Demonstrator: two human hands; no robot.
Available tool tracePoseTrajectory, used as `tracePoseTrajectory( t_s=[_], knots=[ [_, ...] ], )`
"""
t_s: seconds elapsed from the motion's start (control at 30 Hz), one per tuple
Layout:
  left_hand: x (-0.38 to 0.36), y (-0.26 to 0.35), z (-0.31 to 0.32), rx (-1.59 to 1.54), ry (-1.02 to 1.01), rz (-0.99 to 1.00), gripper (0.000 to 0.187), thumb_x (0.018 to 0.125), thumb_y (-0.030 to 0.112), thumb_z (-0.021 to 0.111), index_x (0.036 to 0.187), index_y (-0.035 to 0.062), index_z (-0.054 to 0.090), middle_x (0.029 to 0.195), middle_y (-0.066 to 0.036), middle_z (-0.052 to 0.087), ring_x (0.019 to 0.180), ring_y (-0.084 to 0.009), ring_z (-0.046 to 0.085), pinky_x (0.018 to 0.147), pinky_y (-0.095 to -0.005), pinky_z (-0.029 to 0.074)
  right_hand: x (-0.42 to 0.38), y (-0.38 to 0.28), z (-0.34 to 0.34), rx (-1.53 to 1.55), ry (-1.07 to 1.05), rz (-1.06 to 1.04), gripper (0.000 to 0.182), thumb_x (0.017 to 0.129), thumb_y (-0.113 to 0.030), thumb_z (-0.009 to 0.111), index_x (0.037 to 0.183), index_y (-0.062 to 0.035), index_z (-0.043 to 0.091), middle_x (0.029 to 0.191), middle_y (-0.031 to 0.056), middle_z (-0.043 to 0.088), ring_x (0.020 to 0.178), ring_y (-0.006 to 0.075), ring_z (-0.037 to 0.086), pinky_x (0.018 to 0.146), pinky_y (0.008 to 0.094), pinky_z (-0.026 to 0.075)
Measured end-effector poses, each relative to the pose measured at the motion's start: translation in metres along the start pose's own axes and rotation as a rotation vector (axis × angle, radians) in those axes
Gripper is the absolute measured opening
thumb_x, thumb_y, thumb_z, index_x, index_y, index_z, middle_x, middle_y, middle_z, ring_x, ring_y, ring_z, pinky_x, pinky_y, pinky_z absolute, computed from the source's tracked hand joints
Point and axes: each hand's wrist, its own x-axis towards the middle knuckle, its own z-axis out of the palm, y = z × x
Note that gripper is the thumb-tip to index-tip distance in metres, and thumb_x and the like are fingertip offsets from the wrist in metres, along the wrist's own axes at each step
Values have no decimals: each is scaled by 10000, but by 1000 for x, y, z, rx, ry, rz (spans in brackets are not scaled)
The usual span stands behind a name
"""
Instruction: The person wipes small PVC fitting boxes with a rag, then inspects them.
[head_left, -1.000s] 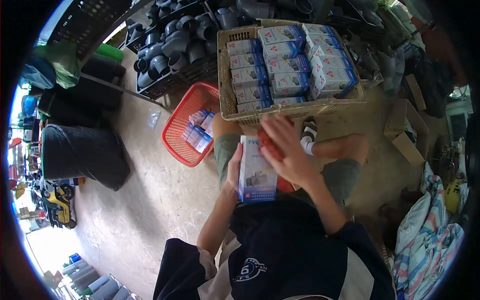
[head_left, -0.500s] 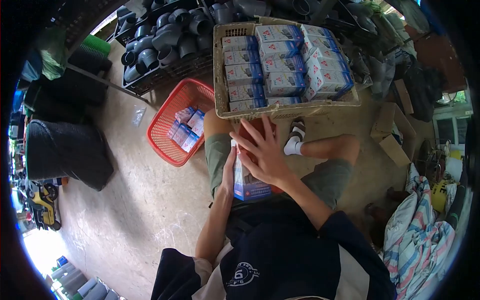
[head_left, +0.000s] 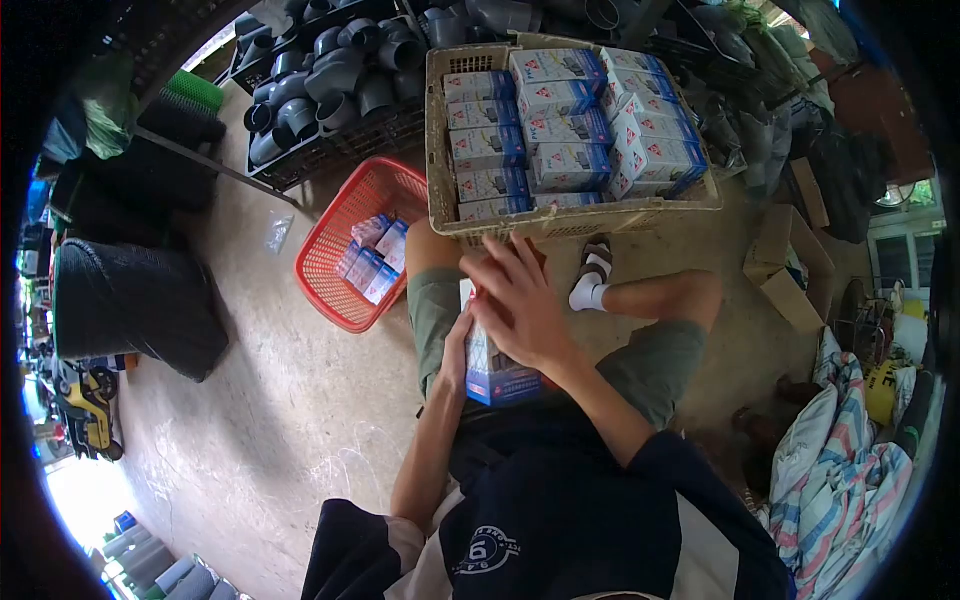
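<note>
A blue and white printed cardboard box [head_left: 492, 385] rests on my lap between my thighs. My left hand [head_left: 455, 350] grips its left side, fingers pressed along the edge. Over the upper part of the box lies my right hand [head_left: 520, 310], with its fingers apart and slightly bent; it hides much of the top. Behind my right fingers a bit of a reddish-brown surface shows. Just beyond my hands, a beige plastic crate [head_left: 580, 222] holds stacked rows of similar boxes [head_left: 570, 165].
To the left of my knee, a red plastic basket [head_left: 318, 285] contains several small blue and white packages [head_left: 368, 268]. Black crates of grey pipe elbows [head_left: 355, 75] stand at the back. On the right are an open cardboard carton [head_left: 785, 265] and a striped woven sheet [head_left: 835, 470].
My right hand has shifted slightly left over the box, and its fingers have bent and drawn closer together. My left hand stays on the box's side.
</note>
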Motion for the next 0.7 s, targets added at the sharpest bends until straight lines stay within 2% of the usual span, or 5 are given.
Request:
tracePoseTrajectory(
  t_s=[0.07, 0.17, 0.2, 0.3, 0.7],
  knots=[
    [2, -1, -3, -157, -27, -26, 593, 1071, 417, 420, 1533, 51, 357, 1499, -126, 470, 1376, -276, 463, 1174, -417, 361, -4, -7, 16, 59, 135, 111, 516, 935, -238, 604, 1416, -71, 518, 1491, 256, 425, 1375, 524, 359, 1148, 557, 301],
    [10, -6, -11, -459, -154, 23, 639, 1046, 533, 402, 1487, 71, 429, 1404, -159, 558, 1249, -331, 567, 1095, -464, 444, -41, -33, 23, 60, 56, 119, 545, 939, -290, 609, 1433, -85, 504, 1504, 242, 422, 1392, 496, 365, 1145, 583, 288],
    [10, -5, -14, -508, -186, 12, 642, 1045, 536, 400, 1487, 71, 429, 1404, -159, 558, 1248, -331, 567, 1094, -464, 444, -52, -50, 9, -20, -139, 89, 517, 947, -344, 602, 1407, -115, 544, 1525, 197, 426, 1414, 454, 367, 1138, 610, 271],
    [5, -1, -10, -408, -186, -5, 653, 1042, 547, 394, 1486, 70, 429, 1404, -161, 558, 1246, -332, 568, 1094, -466, 445, -61, -49, 8, -118, -184, -191, 478, 941, -380, 606, 1370, -171, 596, 1534, 134, 441, 1431, 411, 370, 1115, 633, 266],
    [3, -6, -22, -426, -150, 249, 696, 1030, 592, 369, 1482, 66, 431, 1404, -170, 556, 1239, -336, 573, 1093, -470, 448, 40, -33, 33, -149, 72, -39, 408, 928, -306, 643, 1311, -166, 627, 1376, 96, 556, 1363, 343, 439, 1073, 583, 355]
  ],
)
